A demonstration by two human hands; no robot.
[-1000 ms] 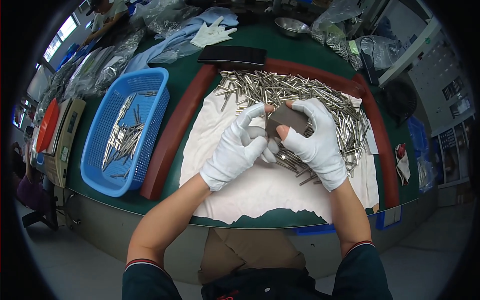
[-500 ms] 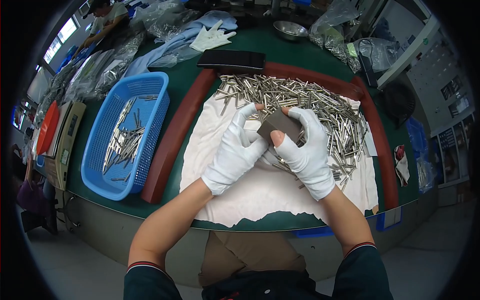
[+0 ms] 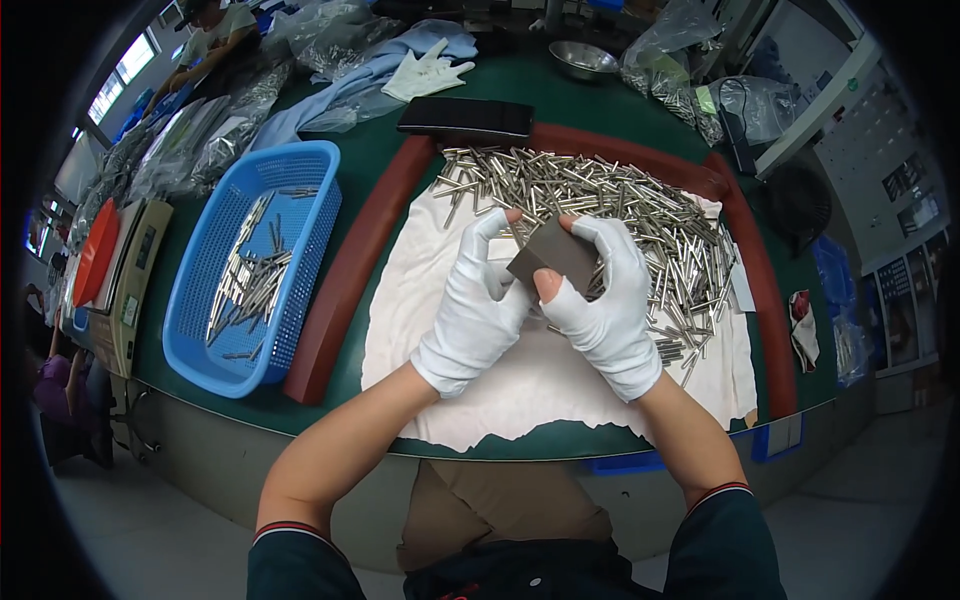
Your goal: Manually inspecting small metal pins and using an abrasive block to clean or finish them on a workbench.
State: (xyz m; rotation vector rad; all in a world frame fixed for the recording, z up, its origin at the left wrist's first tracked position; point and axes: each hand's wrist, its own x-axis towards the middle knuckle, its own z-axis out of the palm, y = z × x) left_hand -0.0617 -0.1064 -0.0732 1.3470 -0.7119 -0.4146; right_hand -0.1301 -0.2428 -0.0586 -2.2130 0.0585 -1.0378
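My right hand (image 3: pixel 600 305), in a white glove with bare fingertips, grips a grey-brown rectangular block (image 3: pixel 556 252) between thumb and fingers. Close against the block's left side is my left hand (image 3: pixel 472 305), gloved the same way, with its fingers curled. Whatever it pinches, if anything, is hidden behind the glove and the block. Both hands are over a whitish cloth (image 3: pixel 480 400). Beyond them and to their right spreads a heap of slim shiny metal pins (image 3: pixel 620 190), some reaching close to my right hand.
Dark red padded bars (image 3: pixel 350 290) border the cloth. A blue plastic basket (image 3: pixel 310 240) with more pins stands left, beside a scale (image 3: pixel 135 275) bearing a red tray (image 3: pixel 95 255). A black phone-like slab (image 3: pixel 466 117), white glove (image 3: pixel 428 72) and metal bowl (image 3: pixel 583 60) lie farther back.
The block and my right hand have shifted slightly left. My left hand has turned a little and its wrist has moved slightly right. The pins look unchanged.
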